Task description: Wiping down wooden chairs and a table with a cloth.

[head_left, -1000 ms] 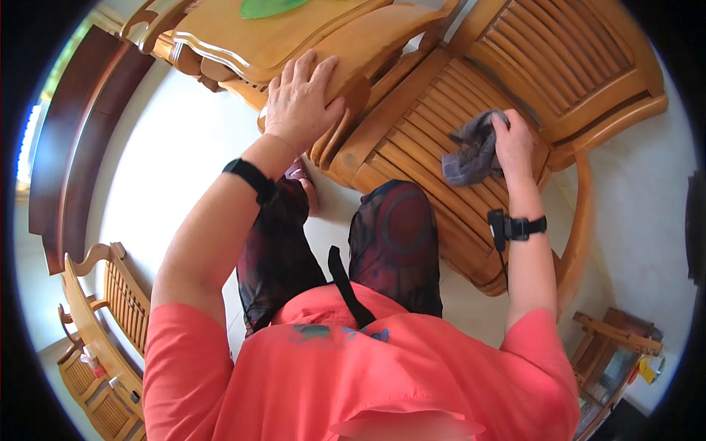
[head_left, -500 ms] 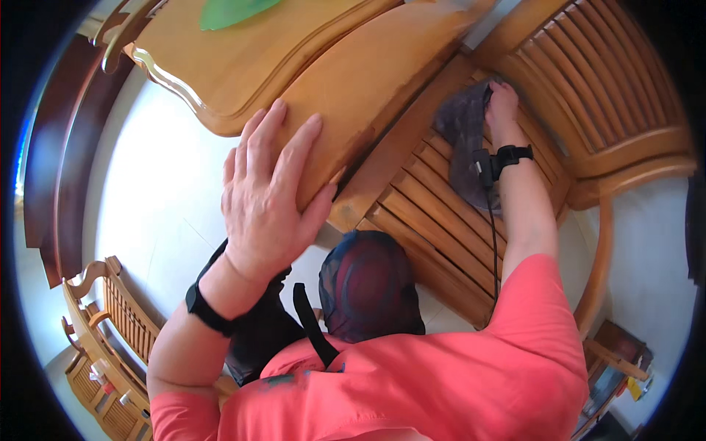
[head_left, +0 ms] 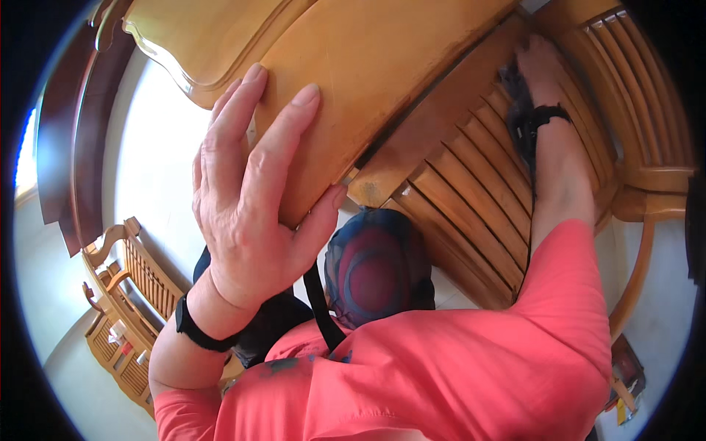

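Observation:
My left hand (head_left: 246, 191) is open, its fingers spread over the rounded near corner of a broad, smooth wooden panel (head_left: 353, 81). Farther right, my arm reaches out over a slatted wooden seat (head_left: 460, 198). My right hand (head_left: 540, 66) is there, closed on a dark grey cloth (head_left: 518, 99) at the far end of the slats. Motion blurs its fingers a little, and the hand and wrist cover much of the cloth. A black band with a cable circles the right wrist.
A wooden tabletop (head_left: 198, 37) with a wavy edge adjoins the panel. The seat's slatted backrest (head_left: 640, 81) rises at the right. My dark-clad knee (head_left: 379, 268) sits close to the seat's front edge. Another wooden bench (head_left: 151, 272) stands far left on the pale floor.
My right hand has moved farther away and to the right across the slats, taking the cloth along and uncovering slats. My left hand stays at the panel's corner, its fingers a little more spread.

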The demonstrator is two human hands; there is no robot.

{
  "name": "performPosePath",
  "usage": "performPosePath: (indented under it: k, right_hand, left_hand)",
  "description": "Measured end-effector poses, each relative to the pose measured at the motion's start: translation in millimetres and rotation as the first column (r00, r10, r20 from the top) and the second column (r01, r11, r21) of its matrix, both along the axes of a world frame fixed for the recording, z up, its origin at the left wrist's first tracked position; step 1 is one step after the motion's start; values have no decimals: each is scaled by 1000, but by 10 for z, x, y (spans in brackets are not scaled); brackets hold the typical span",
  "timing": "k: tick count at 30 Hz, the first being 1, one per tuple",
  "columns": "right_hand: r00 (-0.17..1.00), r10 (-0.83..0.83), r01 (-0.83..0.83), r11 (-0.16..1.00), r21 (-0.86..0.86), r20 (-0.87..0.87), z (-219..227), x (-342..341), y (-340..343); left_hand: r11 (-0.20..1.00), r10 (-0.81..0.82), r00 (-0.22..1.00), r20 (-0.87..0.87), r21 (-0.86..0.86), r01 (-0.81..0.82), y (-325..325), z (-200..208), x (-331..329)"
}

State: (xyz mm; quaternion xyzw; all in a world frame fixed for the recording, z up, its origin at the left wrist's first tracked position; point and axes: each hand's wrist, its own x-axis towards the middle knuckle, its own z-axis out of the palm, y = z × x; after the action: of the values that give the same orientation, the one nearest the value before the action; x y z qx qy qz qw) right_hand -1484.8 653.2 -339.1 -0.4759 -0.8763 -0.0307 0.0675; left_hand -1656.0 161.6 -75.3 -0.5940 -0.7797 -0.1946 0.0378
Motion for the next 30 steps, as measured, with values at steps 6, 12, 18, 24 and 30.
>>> performPosePath:
  k: [6, 12, 18, 24, 30]
  right_hand:
    - [850, 450, -411, 892, 187, -274, -98, -310, -1069]
    - [763, 582, -594, 803, 51, -282, 32, -236, -1554]
    - [807, 588, -561, 793, -239, 57, 611, -617, -2498]
    - [672, 716, -733, 607, -306, -189, 611, -321, -2853]
    - [689, 725, -682, 644, -347, -6, 685, -448, -2406]
  left_hand:
    - [999, 32, 999, -16, 26, -31, -20, -34, 48]
    - [995, 42, 999, -15, 93, -41, 12, -34, 80]
    - [986, 76, 996, -57, 156, -66, 3, -133, 59]
    - [987, 103, 994, -48, 126, -96, -73, -112, 90]
    - [986, 90, 996, -26, 140, -85, -47, -92, 90]
